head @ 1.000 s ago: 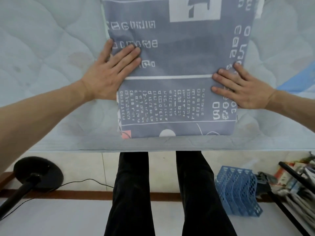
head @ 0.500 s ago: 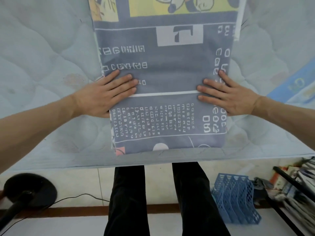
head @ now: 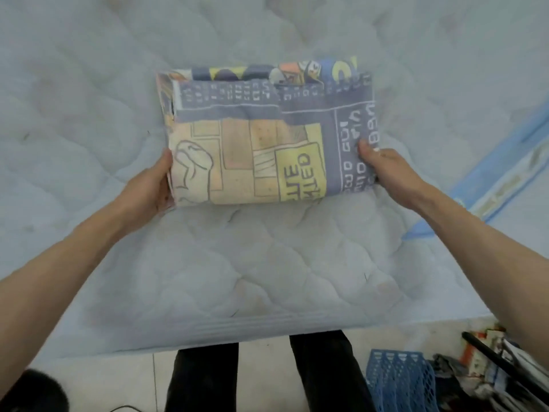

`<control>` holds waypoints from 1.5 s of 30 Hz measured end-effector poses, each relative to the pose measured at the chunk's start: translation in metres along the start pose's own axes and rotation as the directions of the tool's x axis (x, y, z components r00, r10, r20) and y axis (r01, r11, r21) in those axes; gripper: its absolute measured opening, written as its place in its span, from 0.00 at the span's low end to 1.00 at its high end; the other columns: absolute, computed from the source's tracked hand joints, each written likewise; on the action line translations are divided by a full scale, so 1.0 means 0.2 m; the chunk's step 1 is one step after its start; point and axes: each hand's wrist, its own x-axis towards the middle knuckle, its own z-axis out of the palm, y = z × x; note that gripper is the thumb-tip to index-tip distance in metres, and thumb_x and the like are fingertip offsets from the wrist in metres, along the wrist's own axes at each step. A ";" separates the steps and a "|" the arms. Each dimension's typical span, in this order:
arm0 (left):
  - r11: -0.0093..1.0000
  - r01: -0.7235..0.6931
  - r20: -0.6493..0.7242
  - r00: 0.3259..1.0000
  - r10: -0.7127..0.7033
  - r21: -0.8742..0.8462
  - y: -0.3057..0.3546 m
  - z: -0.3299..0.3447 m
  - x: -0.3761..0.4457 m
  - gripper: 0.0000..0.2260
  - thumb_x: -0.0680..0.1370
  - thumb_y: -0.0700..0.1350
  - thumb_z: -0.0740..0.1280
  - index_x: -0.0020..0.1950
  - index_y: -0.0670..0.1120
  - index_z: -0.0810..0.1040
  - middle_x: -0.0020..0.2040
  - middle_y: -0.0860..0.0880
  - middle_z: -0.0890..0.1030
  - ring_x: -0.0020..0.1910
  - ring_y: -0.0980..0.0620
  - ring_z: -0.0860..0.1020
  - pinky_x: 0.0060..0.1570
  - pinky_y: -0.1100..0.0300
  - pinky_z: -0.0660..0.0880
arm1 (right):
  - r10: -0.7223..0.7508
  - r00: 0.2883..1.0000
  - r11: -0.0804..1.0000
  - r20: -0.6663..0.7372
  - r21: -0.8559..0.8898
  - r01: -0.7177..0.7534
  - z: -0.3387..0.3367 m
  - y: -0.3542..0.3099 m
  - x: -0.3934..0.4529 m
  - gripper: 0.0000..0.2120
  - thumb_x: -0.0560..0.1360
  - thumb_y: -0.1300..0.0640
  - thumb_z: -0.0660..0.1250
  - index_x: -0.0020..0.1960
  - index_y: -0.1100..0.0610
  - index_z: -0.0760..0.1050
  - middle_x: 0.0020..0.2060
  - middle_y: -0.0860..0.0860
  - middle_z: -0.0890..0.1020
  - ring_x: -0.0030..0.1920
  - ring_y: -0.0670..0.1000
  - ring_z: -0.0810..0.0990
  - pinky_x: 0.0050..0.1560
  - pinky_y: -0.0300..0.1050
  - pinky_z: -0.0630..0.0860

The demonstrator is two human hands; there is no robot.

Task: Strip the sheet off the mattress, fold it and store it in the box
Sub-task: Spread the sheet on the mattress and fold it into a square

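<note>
Comparing this moment with the view half a second earlier shows one more fold completed: the grey-blue printed cotton sheet [head: 267, 135], which then lay as a long strip running away across the bed with both palms flat on it, is now a compact, thick rectangular bundle with a yellow and cream cartoon panel uppermost. It rests on, or is held just above, the white quilted mattress [head: 267, 272], at mid-depth and well back from the near edge; the blurred frame does not settle which.

The left hand [head: 148, 188] grips the bundle's left edge, thumb on top and fingers hidden below. The right hand [head: 386, 171] grips the right edge in the same manner, thumb pressed on the grey border. Neither palm lies flat any longer.

Judgement: stripping is complete and folding appears finished or nearly so; the grip at both edges suits lifting. Storage remains. No box is identifiable in view; a blue plastic mesh file rack [head: 398, 379] stands on the floor at near right, beside cluttered items. Stacked layers may slip apart during carrying unless both edges are held firmly.
</note>
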 end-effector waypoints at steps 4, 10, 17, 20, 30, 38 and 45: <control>0.997 -0.027 0.017 1.000 0.025 0.066 0.00 0.02 -0.02 0.31 0.69 0.70 0.71 0.67 0.54 0.80 0.65 0.49 0.82 0.59 0.50 0.84 0.52 0.53 0.83 | 0.052 0.998 0.985 -0.040 0.165 -0.045 0.09 0.02 0.05 0.15 0.75 0.45 0.73 0.53 0.56 0.83 0.51 0.53 0.87 0.49 0.51 0.87 0.44 0.43 0.82; 0.986 -0.139 -0.021 0.990 0.141 0.088 0.11 0.00 0.01 0.36 0.60 0.54 0.85 0.64 0.52 0.76 0.60 0.48 0.85 0.56 0.45 0.85 0.45 0.54 0.84 | -0.018 0.990 0.936 0.137 0.351 -0.031 0.03 0.00 0.07 0.20 0.73 0.63 0.73 0.64 0.56 0.78 0.57 0.54 0.85 0.54 0.54 0.85 0.50 0.48 0.82; 0.964 -0.263 0.013 0.965 0.263 -0.033 0.23 0.06 0.11 0.25 0.73 0.33 0.73 0.70 0.38 0.75 0.61 0.39 0.83 0.57 0.43 0.84 0.57 0.48 0.82 | -0.072 0.964 0.933 0.255 0.358 -0.026 0.00 -0.13 0.21 0.19 0.72 0.73 0.67 0.56 0.56 0.83 0.53 0.55 0.86 0.52 0.55 0.85 0.51 0.49 0.82; 0.964 -0.210 -0.042 0.978 0.206 -0.160 0.18 0.06 0.10 0.23 0.77 0.31 0.65 0.73 0.34 0.70 0.55 0.43 0.86 0.54 0.44 0.85 0.61 0.45 0.80 | -0.035 0.977 0.919 0.211 0.390 -0.052 0.03 -0.13 0.25 0.20 0.73 0.73 0.66 0.57 0.54 0.82 0.54 0.55 0.86 0.52 0.55 0.85 0.51 0.50 0.82; 0.898 -0.354 -0.330 0.842 0.427 0.259 0.32 0.10 0.20 0.12 0.75 0.54 0.74 0.56 0.52 0.84 0.52 0.50 0.87 0.52 0.49 0.86 0.50 0.53 0.82 | -0.059 0.945 0.987 -0.323 0.125 0.104 0.21 -0.15 0.26 0.14 0.77 0.38 0.65 0.52 0.47 0.80 0.47 0.46 0.87 0.47 0.48 0.86 0.47 0.47 0.82; 0.798 -0.284 -0.498 0.658 0.565 0.531 0.31 0.22 0.31 0.09 0.78 0.59 0.67 0.54 0.57 0.78 0.41 0.65 0.81 0.40 0.72 0.78 0.42 0.69 0.76 | -0.294 0.676 0.940 -0.676 -0.333 0.076 0.38 -0.15 0.28 0.16 0.83 0.44 0.57 0.54 0.57 0.72 0.36 0.42 0.76 0.40 0.52 0.77 0.38 0.41 0.61; 0.433 -0.019 -0.420 0.208 0.883 0.901 0.33 0.40 0.34 0.28 0.82 0.56 0.60 0.80 0.46 0.61 0.77 0.46 0.67 0.76 0.46 0.66 0.72 0.49 0.63 | -0.797 0.479 0.489 -0.368 -0.859 0.155 0.47 -0.45 0.46 0.28 0.83 0.51 0.57 0.80 0.59 0.59 0.78 0.61 0.61 0.79 0.62 0.57 0.78 0.59 0.53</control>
